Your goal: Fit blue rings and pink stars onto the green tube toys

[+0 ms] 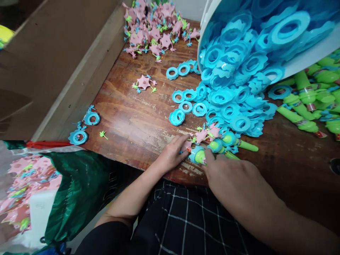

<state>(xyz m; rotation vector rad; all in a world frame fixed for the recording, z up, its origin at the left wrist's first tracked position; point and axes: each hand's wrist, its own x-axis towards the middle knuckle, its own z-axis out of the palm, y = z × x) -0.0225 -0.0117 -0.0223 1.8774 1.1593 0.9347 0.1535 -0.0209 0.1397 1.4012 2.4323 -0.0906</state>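
Observation:
Near the table's front edge, my right hand (233, 179) is closed around a green plastic toy stick (201, 156) with a blue collar, its tip pointing left. My left hand (172, 152) meets that tip, its fingers closed on a pink star-shaped plastic piece (187, 144), which they partly hide. Just beyond my hands lie two more green sticks (247, 145) with blue collars, pink star pieces (201, 136) at their left ends. The right hand's fingertips are mostly hidden behind its back.
A tipped white bucket (205, 21) spills blue scalloped rings (220, 95) onto the wooden table (127, 117). Pink pieces (155, 33) are heaped at the back, and finished-looking green sticks (305, 92) at right. A wooden board (77, 60) borders the left; a green bag (74, 187) hangs below.

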